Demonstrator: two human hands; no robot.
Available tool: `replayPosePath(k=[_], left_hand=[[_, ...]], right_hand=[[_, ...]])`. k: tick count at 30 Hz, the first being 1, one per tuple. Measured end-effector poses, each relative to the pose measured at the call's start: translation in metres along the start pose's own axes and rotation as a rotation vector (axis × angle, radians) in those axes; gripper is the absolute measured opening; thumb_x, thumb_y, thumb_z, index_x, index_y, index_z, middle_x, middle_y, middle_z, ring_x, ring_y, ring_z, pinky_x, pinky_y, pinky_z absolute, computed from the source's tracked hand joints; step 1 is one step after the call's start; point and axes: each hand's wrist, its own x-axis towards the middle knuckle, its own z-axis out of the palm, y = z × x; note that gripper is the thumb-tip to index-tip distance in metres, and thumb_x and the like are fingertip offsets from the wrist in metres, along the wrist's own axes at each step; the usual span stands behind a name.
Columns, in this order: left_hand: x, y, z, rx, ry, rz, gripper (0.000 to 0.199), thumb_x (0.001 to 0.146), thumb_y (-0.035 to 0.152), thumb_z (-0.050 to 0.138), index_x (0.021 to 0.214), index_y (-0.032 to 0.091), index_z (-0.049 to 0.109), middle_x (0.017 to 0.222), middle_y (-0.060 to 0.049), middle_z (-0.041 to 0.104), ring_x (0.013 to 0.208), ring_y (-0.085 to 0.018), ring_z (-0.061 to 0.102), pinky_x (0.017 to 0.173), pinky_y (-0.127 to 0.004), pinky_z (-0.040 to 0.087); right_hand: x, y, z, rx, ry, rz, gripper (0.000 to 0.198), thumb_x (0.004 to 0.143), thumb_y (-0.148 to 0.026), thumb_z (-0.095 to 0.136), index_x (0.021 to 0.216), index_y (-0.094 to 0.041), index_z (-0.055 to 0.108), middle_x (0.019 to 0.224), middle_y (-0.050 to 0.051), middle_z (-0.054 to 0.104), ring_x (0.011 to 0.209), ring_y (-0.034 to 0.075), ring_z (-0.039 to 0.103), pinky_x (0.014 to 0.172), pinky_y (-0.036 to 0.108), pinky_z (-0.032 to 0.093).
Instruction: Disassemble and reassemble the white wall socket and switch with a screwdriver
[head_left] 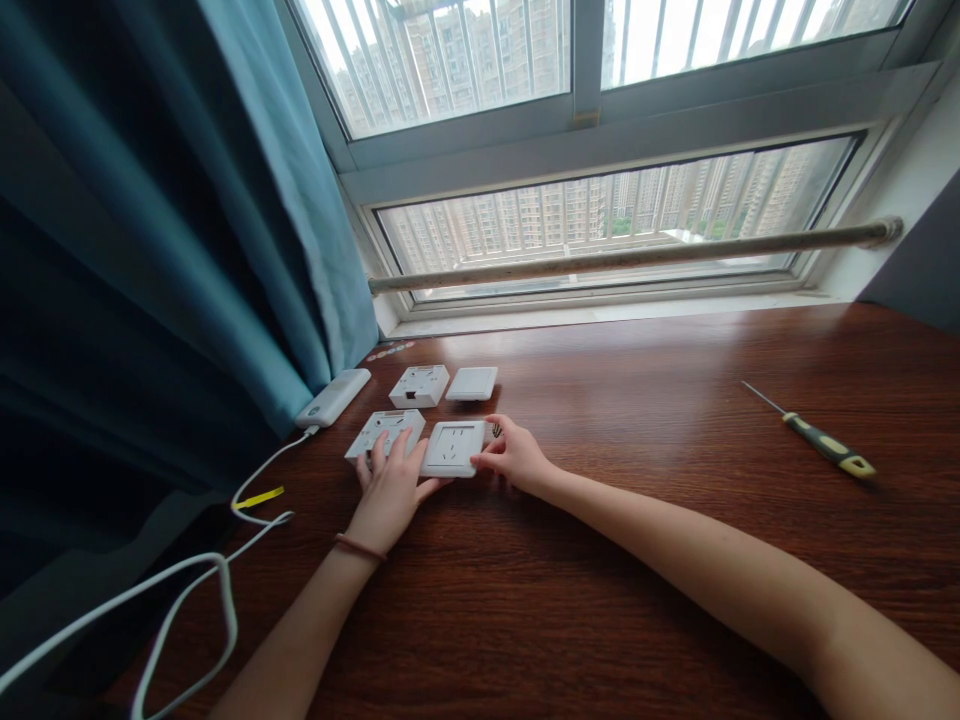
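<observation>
A white wall socket panel (453,448) with slotted holes is just above or on the table. My right hand (516,456) grips its right edge, fingertips at the upper and lower corners. Small dark pieces, perhaps screws, show beside those fingers. My left hand (394,485) lies with fingers spread over a white mounting box (385,432) at the left. Its thumb reaches under the panel's lower edge. Behind stand a second white mounting box (418,386) and a plain white cover plate (472,384).
A screwdriver (825,440) with a dark and yellow handle lies at the right. At the left are a white power strip or adapter (334,398), its white cable (225,590), a yellow tag (259,498) and a blue curtain (292,200). A window rail (637,257) crosses behind the table.
</observation>
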Motion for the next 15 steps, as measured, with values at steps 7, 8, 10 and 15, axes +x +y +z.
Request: replayPosePath(k=[7, 8, 10, 15], left_hand=[[0.0005, 0.0009, 0.0022, -0.001, 0.016, 0.017, 0.047, 0.08, 0.038, 0.053, 0.123, 0.019, 0.052, 0.139, -0.012, 0.039, 0.127, -0.039, 0.026, 0.096, -0.063, 0.026], [0.0004, 0.001, 0.0029, 0.002, 0.02, 0.018, 0.047, 0.08, 0.038, 0.053, 0.123, 0.018, 0.052, 0.138, -0.013, 0.039, 0.127, -0.039, 0.026, 0.096, -0.063, 0.026], [0.0, 0.0013, 0.0041, 0.01, 0.029, 0.017, 0.047, 0.08, 0.037, 0.053, 0.123, 0.017, 0.052, 0.138, -0.013, 0.04, 0.127, -0.039, 0.025, 0.096, -0.063, 0.025], [-0.0007, 0.0028, 0.0042, 0.02, 0.038, 0.018, 0.052, 0.079, 0.042, 0.054, 0.123, 0.015, 0.051, 0.138, -0.013, 0.04, 0.126, -0.039, 0.027, 0.097, -0.061, 0.026]], right_hand=[[0.0006, 0.0012, -0.0005, 0.023, -0.003, 0.005, 0.065, 0.067, -0.027, 0.071, 0.124, -0.016, 0.041, 0.071, 0.0, 0.07, 0.054, 0.012, 0.059, 0.057, 0.024, 0.046], [0.0007, 0.0012, -0.0005, 0.023, 0.0, 0.004, 0.065, 0.067, -0.027, 0.071, 0.123, -0.016, 0.041, 0.07, 0.0, 0.069, 0.054, 0.012, 0.059, 0.058, 0.024, 0.046], [0.001, 0.0013, -0.0006, 0.022, 0.003, 0.003, 0.064, 0.067, -0.027, 0.071, 0.123, -0.016, 0.042, 0.07, 0.0, 0.069, 0.054, 0.012, 0.059, 0.058, 0.025, 0.046], [0.0016, 0.0025, 0.0002, 0.015, 0.01, -0.011, 0.064, 0.069, -0.03, 0.069, 0.124, -0.014, 0.041, 0.07, 0.001, 0.069, 0.053, 0.013, 0.059, 0.056, 0.024, 0.046]])
